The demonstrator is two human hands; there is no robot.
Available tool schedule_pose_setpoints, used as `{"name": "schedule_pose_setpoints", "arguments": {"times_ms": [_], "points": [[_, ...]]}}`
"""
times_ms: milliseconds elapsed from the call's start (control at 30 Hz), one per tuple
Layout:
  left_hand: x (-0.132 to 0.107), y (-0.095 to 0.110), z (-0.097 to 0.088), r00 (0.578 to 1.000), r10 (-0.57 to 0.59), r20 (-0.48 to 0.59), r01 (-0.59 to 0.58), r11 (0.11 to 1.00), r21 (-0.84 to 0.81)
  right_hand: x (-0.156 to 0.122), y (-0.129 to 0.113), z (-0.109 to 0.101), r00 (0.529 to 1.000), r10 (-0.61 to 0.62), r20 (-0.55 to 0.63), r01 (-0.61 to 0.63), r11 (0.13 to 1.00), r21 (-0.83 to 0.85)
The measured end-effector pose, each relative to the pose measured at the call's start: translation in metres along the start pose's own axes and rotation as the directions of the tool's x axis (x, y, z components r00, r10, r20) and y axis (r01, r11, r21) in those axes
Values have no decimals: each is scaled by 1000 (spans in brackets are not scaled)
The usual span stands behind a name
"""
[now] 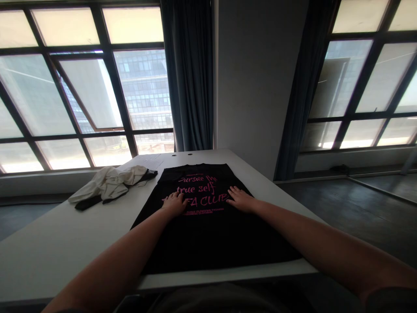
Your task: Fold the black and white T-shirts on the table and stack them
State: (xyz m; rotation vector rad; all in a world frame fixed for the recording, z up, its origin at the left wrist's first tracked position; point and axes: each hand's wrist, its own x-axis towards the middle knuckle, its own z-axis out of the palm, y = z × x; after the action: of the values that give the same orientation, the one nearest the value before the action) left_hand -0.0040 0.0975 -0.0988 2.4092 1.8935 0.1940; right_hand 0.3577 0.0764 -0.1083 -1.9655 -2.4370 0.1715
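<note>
A black T-shirt (pixel 208 243) with pink script lettering lies flat on a long white table (pixel 55 248). My left hand (pixel 174 204) rests palm down on the printed text, fingers slightly spread. My right hand (pixel 240 199) lies the same way on the shirt, a short gap to the right of the other. Neither hand grips the cloth. A crumpled heap of white and black clothing (pixel 109 186) sits on the table to the left of the shirt, apart from both hands.
Several sheets of paper (pixel 148 161) lie at the table's far end. Large windows and dark curtains stand behind the table, with a white pillar (pixel 254 78) at its far edge. A dark floor (pixel 352 208) lies beyond the table's right edge.
</note>
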Motion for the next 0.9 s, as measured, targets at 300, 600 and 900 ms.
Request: {"name": "schedule_pose_setpoints", "arguments": {"times_ms": [300,600,900], "points": [[1,-2,0,999,19,34,-19,1000,13,-6,3,3,999,23,25,-23,999,24],[-4,-1,-4,994,43,103,-46,999,26,-17,6,-6,957,285,47,-282,958,-56],[-2,-5,-2,989,70,129,-78,995,62,-14,23,-9,975,217,58,-216,976,-12]]}}
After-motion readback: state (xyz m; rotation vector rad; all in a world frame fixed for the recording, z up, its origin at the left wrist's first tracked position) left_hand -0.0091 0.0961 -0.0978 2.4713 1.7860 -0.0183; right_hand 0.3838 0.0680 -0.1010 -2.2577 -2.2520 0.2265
